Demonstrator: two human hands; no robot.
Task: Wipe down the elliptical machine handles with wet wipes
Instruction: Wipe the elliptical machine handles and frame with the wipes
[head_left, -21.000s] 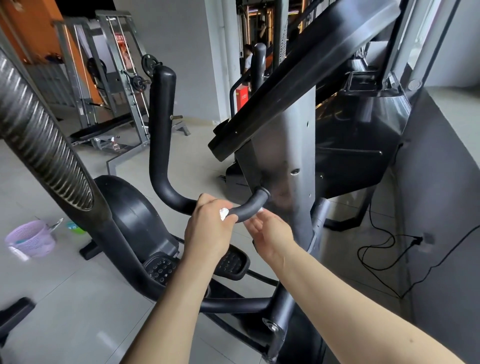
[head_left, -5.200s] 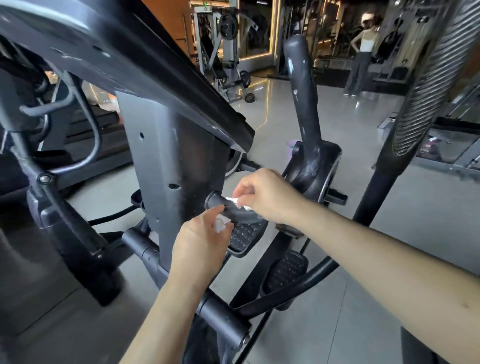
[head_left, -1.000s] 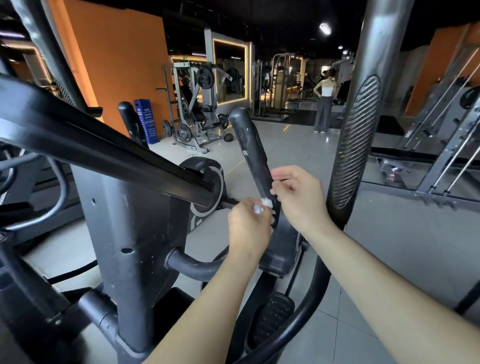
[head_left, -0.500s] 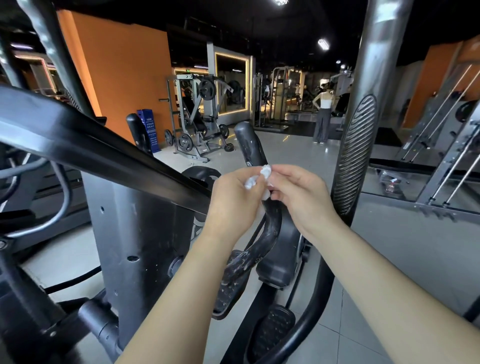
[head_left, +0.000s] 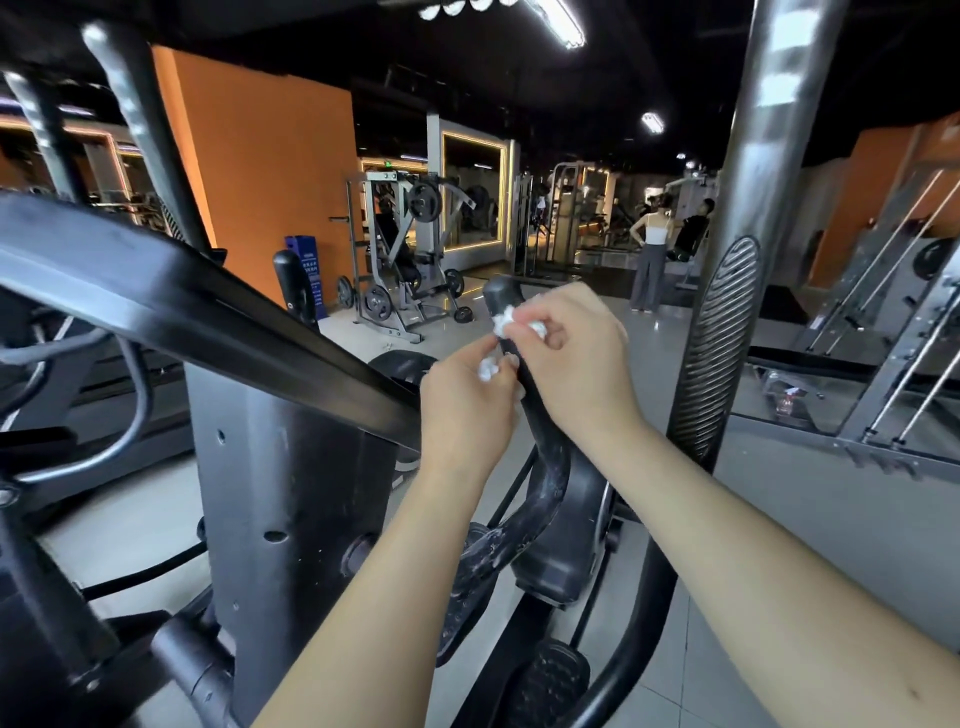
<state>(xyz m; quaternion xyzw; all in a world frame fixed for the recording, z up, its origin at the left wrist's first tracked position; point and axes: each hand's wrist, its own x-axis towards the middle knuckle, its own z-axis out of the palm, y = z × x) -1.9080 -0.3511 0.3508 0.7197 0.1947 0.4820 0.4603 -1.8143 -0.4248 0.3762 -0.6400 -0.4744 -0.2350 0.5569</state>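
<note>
A crumpled white wet wipe (head_left: 505, 318) is pinched by the right hand (head_left: 571, 364) at the upright black padded handle (head_left: 546, 457)'s tip, and by the left hand (head_left: 462, 410) just beneath.

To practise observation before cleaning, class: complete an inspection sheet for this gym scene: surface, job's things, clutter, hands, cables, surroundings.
Surface: grey tiled floor, glossy.
Job's things: black handle, upright, white scuffs lower down; wet wipe bunched against its upper part.
Clutter: small unclear object on the floor under the rack.
Hands: left hand and right hand both pinch the wet wipe at the handle.
Cables: black cable low beside the column.
Surroundings: orange wall, weight machine, two people far back.
</note>
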